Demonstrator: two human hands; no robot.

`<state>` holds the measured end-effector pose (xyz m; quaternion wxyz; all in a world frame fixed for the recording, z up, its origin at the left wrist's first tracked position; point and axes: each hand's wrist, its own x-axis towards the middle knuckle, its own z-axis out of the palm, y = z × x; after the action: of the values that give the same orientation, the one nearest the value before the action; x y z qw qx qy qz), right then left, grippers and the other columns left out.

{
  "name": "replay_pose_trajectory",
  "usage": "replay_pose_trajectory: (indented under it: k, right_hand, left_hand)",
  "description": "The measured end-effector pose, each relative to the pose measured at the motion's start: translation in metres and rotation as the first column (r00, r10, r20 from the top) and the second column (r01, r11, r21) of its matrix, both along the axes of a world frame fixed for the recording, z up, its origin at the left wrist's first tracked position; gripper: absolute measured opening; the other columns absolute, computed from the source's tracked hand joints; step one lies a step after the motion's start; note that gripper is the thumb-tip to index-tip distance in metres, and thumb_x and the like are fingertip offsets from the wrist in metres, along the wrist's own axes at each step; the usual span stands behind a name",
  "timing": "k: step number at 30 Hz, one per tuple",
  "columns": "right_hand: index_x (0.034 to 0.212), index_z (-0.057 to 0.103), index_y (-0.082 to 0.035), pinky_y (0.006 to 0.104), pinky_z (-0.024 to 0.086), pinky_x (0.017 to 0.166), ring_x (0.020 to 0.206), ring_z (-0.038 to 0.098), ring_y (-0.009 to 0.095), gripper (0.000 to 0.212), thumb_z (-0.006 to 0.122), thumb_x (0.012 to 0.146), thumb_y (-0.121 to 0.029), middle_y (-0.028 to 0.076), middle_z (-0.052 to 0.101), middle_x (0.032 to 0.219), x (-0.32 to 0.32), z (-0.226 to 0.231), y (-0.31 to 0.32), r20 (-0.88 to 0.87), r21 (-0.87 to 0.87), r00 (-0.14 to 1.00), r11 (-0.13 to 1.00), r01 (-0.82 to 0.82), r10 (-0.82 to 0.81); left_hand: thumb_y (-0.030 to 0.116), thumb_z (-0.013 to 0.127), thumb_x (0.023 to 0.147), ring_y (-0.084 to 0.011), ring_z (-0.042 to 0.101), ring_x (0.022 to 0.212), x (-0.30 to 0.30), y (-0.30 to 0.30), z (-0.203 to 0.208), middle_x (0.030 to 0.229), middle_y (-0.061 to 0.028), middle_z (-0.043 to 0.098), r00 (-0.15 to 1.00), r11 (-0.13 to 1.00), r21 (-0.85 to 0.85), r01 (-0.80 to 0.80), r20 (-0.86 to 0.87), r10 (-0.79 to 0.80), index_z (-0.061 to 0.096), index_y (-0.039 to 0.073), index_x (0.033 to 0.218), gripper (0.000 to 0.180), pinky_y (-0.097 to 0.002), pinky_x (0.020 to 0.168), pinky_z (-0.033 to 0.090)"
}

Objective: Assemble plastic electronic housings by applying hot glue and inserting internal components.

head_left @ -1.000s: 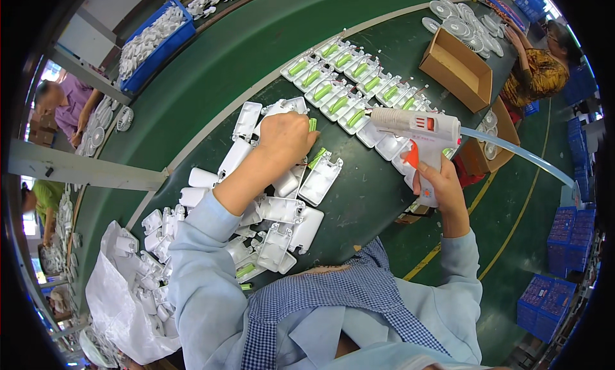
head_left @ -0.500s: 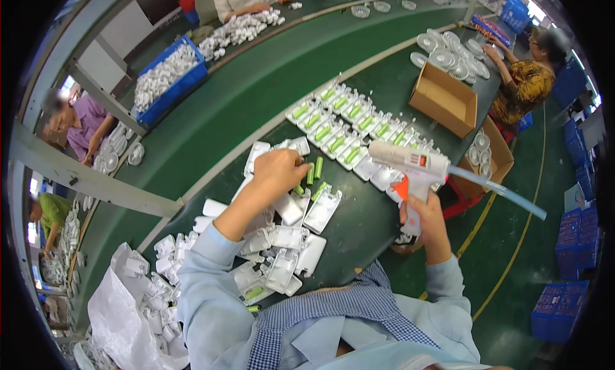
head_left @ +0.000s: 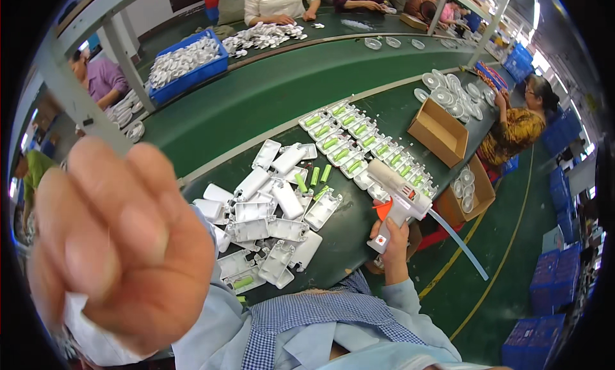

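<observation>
Close to the camera, my left hand (head_left: 122, 242) is raised with its fingers curled in. Whether anything is inside them is hidden. My right hand (head_left: 394, 245) grips a white hot glue gun (head_left: 405, 200) with an orange trigger. A long translucent glue stick (head_left: 462, 247) trails from the gun's rear. The gun's nozzle end is over the near edge of several rows of white plastic casings (head_left: 343, 154), many with a green battery cell inside. A loose heap of white casings (head_left: 289, 200) lies left of the gun. Loose green battery cells (head_left: 314, 176) lie beside the heap.
An open cardboard box (head_left: 442, 136) stands beyond the rows, near clear round plastic parts (head_left: 448, 98). A second carton (head_left: 483, 187) sits lower, right of the table. Across the green belt (head_left: 256, 82) is a blue bin (head_left: 192, 72) of white parts. Other people work around.
My left hand has come up from the casings and battery cells toward the camera. The glue gun in my right hand has moved left and tilted more steeply. The view has shifted.
</observation>
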<state>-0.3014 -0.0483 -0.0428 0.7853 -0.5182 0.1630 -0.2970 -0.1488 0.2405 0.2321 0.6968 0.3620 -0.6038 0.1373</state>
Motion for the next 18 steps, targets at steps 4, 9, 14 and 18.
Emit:
replay_pose_trajectory:
  k: [4,9,14,18]
  right_hand:
    - [0.126,0.045,0.009,0.0279,0.048,0.052,0.055,0.056,0.017,0.051,0.056,0.088,-0.024,0.017,0.064,0.088,-0.007,-0.013,-0.006,0.009,0.029,1.0,0.999,-0.026,0.026]
    - [0.115,0.052,0.008,0.0276,0.044,0.05,0.053,0.055,0.017,0.044,0.055,0.089,-0.027,0.013,0.059,0.066,-0.007,-0.003,0.001,0.03,-0.029,1.0,1.0,0.01,-0.009]
    - [0.123,0.049,0.006,0.0274,0.044,0.051,0.053,0.052,0.016,0.046,0.052,0.092,-0.028,0.01,0.056,0.063,-0.01,-0.014,-0.004,0.006,-0.024,1.0,0.999,-0.024,0.024]
    - [0.122,0.05,0.007,0.0275,0.045,0.051,0.052,0.053,0.016,0.046,0.052,0.092,-0.027,0.01,0.055,0.063,-0.005,-0.019,-0.005,-0.041,-0.001,0.998,0.999,0.048,-0.048]
  left_hand:
    - [0.023,0.062,0.092,-0.0155,0.043,0.092,-0.012,0.012,0.0,0.101,0.004,0.05,0.999,0.997,0.058,-0.042,0.016,0.041,0.06,0.017,0.106,0.015,-0.0331,0.077,0.035]
    - [0.023,0.062,0.093,-0.013,0.044,0.09,-0.024,0.015,0.0,0.092,0.0041,0.049,0.994,0.982,0.169,-0.08,0.085,0.066,0.056,0.019,0.084,0.012,-0.0331,0.08,0.035]
    - [0.012,0.06,0.087,-0.0156,0.046,0.077,-0.019,0.014,-0.02,0.08,0.0,0.051,0.984,0.964,0.234,-0.125,0.155,0.09,0.06,0.013,0.077,0.011,-0.0315,0.071,0.037]
    - [0.002,0.064,0.077,-0.0279,0.058,0.071,-0.008,-0.003,-0.114,0.078,-0.0104,0.058,0.972,0.738,0.639,-0.217,0.067,0.227,0.069,0.005,0.093,0.017,-0.0372,0.063,0.047]
